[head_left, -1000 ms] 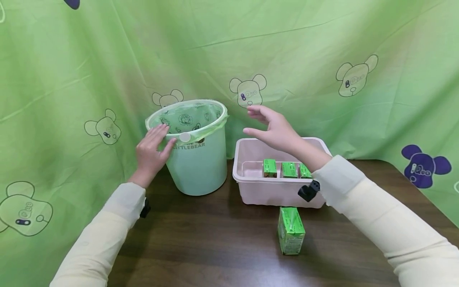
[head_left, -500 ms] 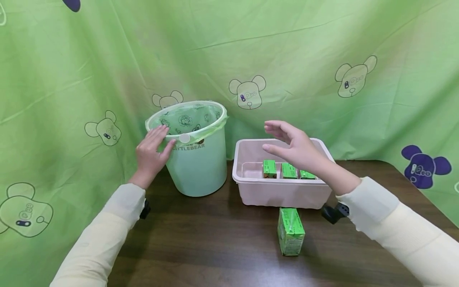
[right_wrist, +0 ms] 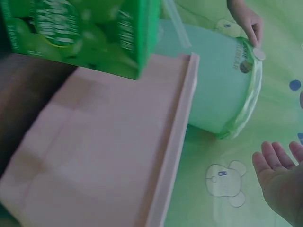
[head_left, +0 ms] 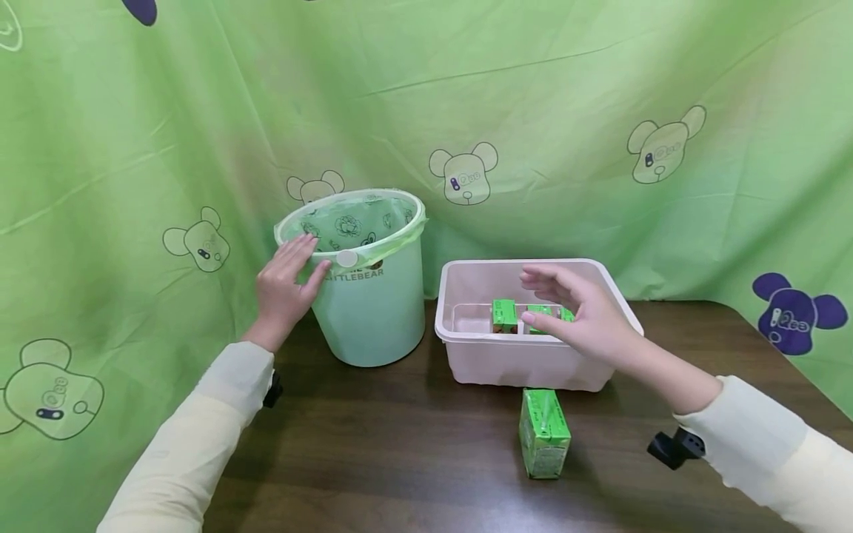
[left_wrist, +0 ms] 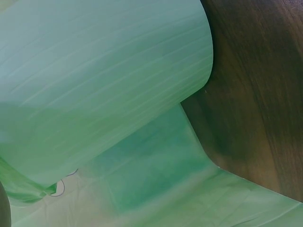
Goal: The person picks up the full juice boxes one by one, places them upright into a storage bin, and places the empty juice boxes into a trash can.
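At the rim of a mint-green trash bin, my left hand holds on with fingers over the edge and thumb outside. A thin green liner bag with printed figures covers the bin's inside. Over the right part of a pale pink plastic basin, my right hand hovers with nothing in it, fingers and thumb spread apart. Several green drink cartons stand inside the basin, partly hidden by that hand. Another green drink carton, with a straw on it, stands upright on the table in front of the basin.
The brown wooden table carries everything. A green curtain with bear-head prints hangs close behind the bin and basin. Between bin and basin is a narrow gap.
My right hand has moved right and down, from beside the bin's upper rim to over the basin. My left hand, the bin and the cartons have stayed in place.
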The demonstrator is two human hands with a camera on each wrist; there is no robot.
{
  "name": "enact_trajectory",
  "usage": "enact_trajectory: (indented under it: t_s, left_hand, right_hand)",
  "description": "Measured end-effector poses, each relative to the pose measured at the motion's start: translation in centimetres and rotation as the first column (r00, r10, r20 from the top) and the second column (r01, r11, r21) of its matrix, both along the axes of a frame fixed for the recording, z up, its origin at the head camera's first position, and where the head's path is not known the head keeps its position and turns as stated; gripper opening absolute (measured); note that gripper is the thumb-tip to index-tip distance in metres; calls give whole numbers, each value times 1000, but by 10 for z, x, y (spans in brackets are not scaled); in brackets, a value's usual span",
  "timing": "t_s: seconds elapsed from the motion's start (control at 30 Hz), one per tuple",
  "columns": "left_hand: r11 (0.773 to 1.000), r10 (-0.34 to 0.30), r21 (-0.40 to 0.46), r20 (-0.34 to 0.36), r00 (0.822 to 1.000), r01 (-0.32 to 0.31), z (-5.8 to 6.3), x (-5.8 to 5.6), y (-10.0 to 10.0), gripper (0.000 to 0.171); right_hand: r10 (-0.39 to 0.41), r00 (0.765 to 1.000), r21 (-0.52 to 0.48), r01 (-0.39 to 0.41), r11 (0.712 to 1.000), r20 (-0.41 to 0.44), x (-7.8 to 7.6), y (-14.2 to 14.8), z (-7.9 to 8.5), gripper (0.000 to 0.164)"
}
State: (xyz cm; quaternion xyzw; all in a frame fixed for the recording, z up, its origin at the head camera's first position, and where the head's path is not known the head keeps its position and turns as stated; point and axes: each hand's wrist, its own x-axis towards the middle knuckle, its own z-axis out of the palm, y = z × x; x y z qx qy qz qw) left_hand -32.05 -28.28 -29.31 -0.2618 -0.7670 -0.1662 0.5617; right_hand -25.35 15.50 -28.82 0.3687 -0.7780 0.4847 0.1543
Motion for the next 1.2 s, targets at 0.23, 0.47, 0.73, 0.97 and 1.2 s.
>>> enact_trajectory:
  t_s: [0.23, 0.47, 0.73, 0.97, 1.2]
  left_hand:
    - [1000, -4, 3, 3, 1000, 4, 1, 0, 0, 47]
    - [1000, -1, -14, 15, 1000, 1, 3, 0, 0, 47]
    - [1000, -7, 5, 5, 1000, 7, 0, -1, 0, 48]
    - [1000, -14, 21, -15, 1000, 14, 0, -2, 0, 46]
    - [999, -19, 27, -13, 1000, 20, -1, -2, 1, 48]
  right_hand:
    - [50, 999, -27, -49, 998, 22, 11, 14, -17, 58]
    - [107, 993, -59, -103, 993, 58, 22, 21, -32, 62]
    - [246, 963, -2, -247, 969, 110, 30, 31, -49, 68]
    - [317, 937, 50, -327, 944, 146, 28, 39, -62, 74]
    - [396, 894, 75, -419, 905, 207, 26, 44, -76, 78]
